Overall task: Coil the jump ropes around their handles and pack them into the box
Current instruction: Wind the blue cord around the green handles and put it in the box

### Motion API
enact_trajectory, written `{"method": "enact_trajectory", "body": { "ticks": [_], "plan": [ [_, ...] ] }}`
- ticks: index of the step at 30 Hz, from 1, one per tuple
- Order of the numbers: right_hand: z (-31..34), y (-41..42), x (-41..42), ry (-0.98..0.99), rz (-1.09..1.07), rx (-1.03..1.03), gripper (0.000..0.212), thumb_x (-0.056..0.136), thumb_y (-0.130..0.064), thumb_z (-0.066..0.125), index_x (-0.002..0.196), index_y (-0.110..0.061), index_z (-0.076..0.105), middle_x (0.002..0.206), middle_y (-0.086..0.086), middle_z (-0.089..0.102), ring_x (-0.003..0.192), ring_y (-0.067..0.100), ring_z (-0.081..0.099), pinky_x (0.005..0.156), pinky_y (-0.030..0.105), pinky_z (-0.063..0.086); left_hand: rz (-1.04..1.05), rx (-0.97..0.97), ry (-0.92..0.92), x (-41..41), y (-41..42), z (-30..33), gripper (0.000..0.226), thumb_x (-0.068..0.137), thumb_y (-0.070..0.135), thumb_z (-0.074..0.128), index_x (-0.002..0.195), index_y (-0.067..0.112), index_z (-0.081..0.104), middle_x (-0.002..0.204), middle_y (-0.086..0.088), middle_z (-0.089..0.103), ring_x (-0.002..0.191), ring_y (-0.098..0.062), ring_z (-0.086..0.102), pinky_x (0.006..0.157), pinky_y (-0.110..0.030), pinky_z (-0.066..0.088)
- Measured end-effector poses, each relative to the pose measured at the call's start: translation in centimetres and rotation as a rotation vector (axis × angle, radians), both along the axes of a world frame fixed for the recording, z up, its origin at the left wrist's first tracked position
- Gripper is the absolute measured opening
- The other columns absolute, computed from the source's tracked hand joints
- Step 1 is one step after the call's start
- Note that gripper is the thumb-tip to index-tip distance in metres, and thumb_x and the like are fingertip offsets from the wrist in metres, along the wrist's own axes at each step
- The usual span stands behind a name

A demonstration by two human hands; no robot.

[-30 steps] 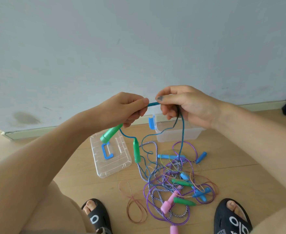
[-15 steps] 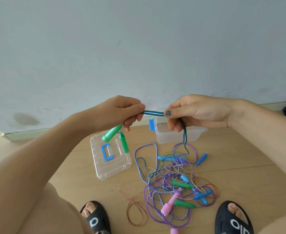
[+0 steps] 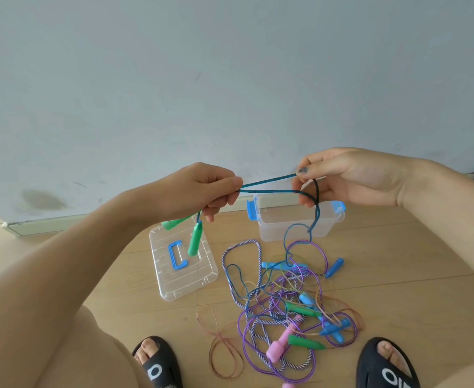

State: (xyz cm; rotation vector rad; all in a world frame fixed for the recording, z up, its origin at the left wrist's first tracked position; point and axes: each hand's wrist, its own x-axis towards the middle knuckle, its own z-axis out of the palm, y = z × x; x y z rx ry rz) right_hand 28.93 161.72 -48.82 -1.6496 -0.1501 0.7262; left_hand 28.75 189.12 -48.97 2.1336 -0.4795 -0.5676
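Note:
My left hand [image 3: 202, 191] grips a blue jump rope [image 3: 269, 184] just above its two green handles [image 3: 195, 239], which hang under the fist. My right hand [image 3: 348, 177] pinches the same rope further along, so two strands stretch between the hands. From the right hand the rope drops into a tangled pile of ropes [image 3: 286, 312] on the floor, with blue, green and pink handles. The clear box [image 3: 334, 228] with blue latches stands open behind the pile.
The clear lid [image 3: 179, 281] with a blue handle lies flat left of the box. A thin brown rope loop [image 3: 224, 351] lies in front. My feet in black slippers [image 3: 157, 365] frame the pile. A grey wall stands behind.
My right hand has moved right and away from the left, drawing out a longer double strand. The second green handle has risen from the floor up to the left fist.

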Motion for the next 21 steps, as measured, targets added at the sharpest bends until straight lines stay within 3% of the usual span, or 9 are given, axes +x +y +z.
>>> {"method": "enact_trajectory", "body": {
  "ticks": [3,6,9,12,15,18,21],
  "plan": [
    [0.1,-0.3,0.0,0.027,-0.024,0.027,0.009,0.084,-0.016,0.063,0.086,-0.007,0.061,0.095,0.015,0.067,0.081,0.030,0.064,0.082,0.039,0.050,-0.012,0.008,0.015,0.1,0.1,-0.1,0.040,0.105,0.032,0.043,0.075,0.009,0.058,0.064,-0.004,0.043,0.059,-0.020,0.046,0.059,-0.026,0.049],
    [0.0,0.2,-0.2,0.017,-0.026,0.026,0.008,0.081,-0.016,0.066,0.083,-0.011,0.060,0.092,0.011,0.066,0.061,0.019,0.053,0.064,0.030,0.042,-0.011,0.018,0.006,0.2,0.3,-0.2,0.040,0.105,0.033,0.044,0.076,0.009,0.058,0.064,-0.003,0.046,0.059,-0.019,0.046,0.059,-0.026,0.048],
    [-0.4,0.9,-0.3,-0.082,-0.047,0.000,0.020,0.081,-0.008,0.072,0.096,-0.011,0.060,0.078,0.007,0.063,0.058,0.016,0.042,0.061,0.028,0.033,0.012,0.009,-0.021,0.2,0.6,-0.1,0.040,0.105,0.033,0.044,0.074,0.010,0.057,0.064,-0.004,0.046,0.059,-0.018,0.048,0.061,-0.025,0.049],
    [-0.3,0.8,-0.1,-0.097,-0.084,0.012,0.034,0.079,-0.006,0.072,0.111,-0.008,0.060,0.076,0.007,0.063,0.068,0.019,0.055,0.068,0.027,0.048,0.017,-0.007,-0.025,0.2,0.8,0.0,0.041,0.104,0.034,0.044,0.072,0.011,0.056,0.064,-0.005,0.046,0.059,-0.019,0.050,0.063,-0.026,0.050],
    [0.0,-0.3,0.2,-0.059,-0.130,0.029,0.043,0.075,-0.013,0.071,0.115,-0.005,0.058,0.078,0.008,0.063,0.074,0.021,0.062,0.071,0.025,0.055,0.003,0.005,-0.007,0.0,1.1,0.1,0.043,0.104,0.035,0.043,0.069,0.013,0.053,0.064,-0.005,0.045,0.059,-0.020,0.049,0.065,-0.028,0.052],
    [0.1,-1.7,0.5,-0.034,-0.165,0.000,0.029,0.087,-0.008,0.063,0.115,-0.004,0.057,0.077,0.007,0.062,0.071,0.020,0.061,0.066,0.023,0.055,0.003,0.020,-0.008,-0.1,1.3,0.2,0.043,0.105,0.035,0.043,0.069,0.011,0.050,0.064,-0.004,0.044,0.059,-0.017,0.049,0.067,-0.027,0.051],
    [-0.2,-2.7,0.6,0.003,-0.154,-0.062,0.021,0.096,-0.006,0.055,0.116,-0.003,0.061,0.077,0.002,0.056,0.060,0.013,0.048,0.068,0.028,0.048,0.010,0.015,0.001,-0.1,1.3,0.2,0.042,0.104,0.033,0.044,0.068,0.012,0.048,0.065,-0.004,0.041,0.059,-0.018,0.047,0.066,-0.026,0.050]
  ]
}}
